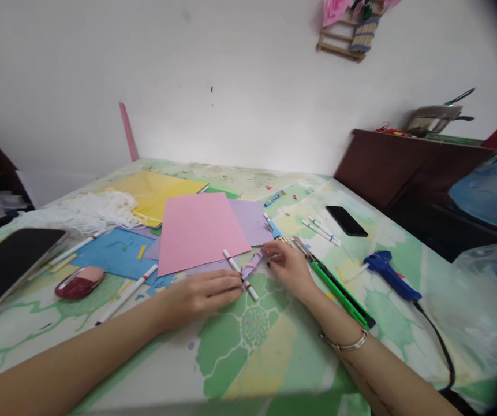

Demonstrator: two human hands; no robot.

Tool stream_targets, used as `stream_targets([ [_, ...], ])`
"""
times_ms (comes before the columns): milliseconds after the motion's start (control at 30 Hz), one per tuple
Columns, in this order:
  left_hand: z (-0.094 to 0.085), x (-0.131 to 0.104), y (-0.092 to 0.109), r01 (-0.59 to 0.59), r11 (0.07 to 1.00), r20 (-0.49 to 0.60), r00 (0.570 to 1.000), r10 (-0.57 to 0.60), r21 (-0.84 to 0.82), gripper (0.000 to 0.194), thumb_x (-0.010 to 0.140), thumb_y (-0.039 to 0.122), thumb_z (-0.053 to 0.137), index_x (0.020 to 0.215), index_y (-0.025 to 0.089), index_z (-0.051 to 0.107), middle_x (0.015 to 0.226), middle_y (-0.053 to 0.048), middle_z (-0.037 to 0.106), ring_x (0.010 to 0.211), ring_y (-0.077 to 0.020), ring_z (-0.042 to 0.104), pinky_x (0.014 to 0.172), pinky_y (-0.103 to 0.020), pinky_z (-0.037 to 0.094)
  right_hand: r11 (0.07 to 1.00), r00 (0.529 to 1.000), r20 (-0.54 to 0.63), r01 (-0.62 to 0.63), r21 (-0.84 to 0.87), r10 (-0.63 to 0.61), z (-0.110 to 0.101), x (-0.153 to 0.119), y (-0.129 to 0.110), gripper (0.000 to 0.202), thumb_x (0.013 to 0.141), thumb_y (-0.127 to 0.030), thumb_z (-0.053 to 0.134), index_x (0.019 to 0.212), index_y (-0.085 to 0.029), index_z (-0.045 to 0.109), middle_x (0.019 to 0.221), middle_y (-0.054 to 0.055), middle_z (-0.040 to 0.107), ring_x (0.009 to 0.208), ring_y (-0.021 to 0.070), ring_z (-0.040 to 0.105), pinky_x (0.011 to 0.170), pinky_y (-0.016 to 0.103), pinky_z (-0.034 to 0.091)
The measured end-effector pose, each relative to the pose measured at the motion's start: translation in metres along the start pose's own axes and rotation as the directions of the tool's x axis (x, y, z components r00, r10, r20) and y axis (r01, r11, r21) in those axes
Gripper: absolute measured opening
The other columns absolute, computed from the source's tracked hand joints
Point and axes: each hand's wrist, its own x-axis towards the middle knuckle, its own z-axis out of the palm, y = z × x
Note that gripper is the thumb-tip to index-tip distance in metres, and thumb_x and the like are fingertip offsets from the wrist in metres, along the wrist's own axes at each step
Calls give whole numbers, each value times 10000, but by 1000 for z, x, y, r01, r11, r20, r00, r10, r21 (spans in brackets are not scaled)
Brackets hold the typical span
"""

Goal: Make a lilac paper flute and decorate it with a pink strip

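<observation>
Pinching a purple paper strip (252,266) between nearly closed left hand (207,292) and loosely curled right hand (292,268), seemingly shaping it, probably needing a steady pinch next.

Left forearm (114,341): bare along its visible length, slim, tapering toward the wrist; left hand (202,293) ungloved. Right forearm (387,361): likewise bare and slim; right hand (289,266) ungloved. Right wrist carries one silver-coloured bracelet (354,345), a narrow curved band, smooth and shiny, thinner toward the thumb side; clasp detail too small to read. Fingernails (268,264) on the right hand look dark; exact shade unclear at this size.
</observation>
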Motion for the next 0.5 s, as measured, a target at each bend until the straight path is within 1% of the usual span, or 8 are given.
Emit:
stream_targets([
  [100,2,5,2,1,999,17,1000,0,-47,418,808,50,564,1168,243,651,1098,-146,680,1132,-266,583,999,-347,446,997,1000,8,28,-71,-27,-1,-2,-2,429,632,-7,444,976,-189,625,929,48,692,792,158,646,726,326,522],
  [167,1,6,2,12,999,31,999,-10,-43,410,803,39,564,1150,233,662,1101,-149,678,1131,-270,583,1003,-348,446,991,999,4,42,-125,-42,-1,-1,-4,409,646,-14,451,963,-199,631,918,41,690,783,160,637,715,322,517],
  [233,0,5,1,0,1000,21,1000,0,-9,412,798,48,578,1164,225,651,1116,-145,672,1133,-269,582,1005,-349,446,987,999,-9,52,-155,-54,-1,0,-6,412,650,-12,440,959,-203,635,914,40,688,783,161,630,705,319,513],
  [333,0,2,-2,-77,988,-2,997,78,130,388,833,85,551,1200,198,608,1142,-143,657,1120,-251,589,984,-363,466,986,997,-47,47,-160,-56,-5,1,-8,419,650,-14,420,960,-190,642,924,52,686,781,164,628,692,320,510],
  [400,0,1,-5,-135,960,-2,990,140,244,347,865,81,495,1188,163,593,1134,-148,652,1101,-228,596,957,-356,486,989,996,-79,41,-139,-52,-7,2,-9,391,659,-28,432,947,-186,645,933,54,685,778,162,626,688,317,510],
  [500,2,-1,-10,-161,924,-4,985,173,346,319,876,52,458,1163,129,574,1116,-152,643,1092,-201,590,942,-327,492,995,992,-106,56,-82,-65,-10,0,-13,315,689,-61,486,926,-190,647,914,45,684,754,150,615,694,309,508],
])
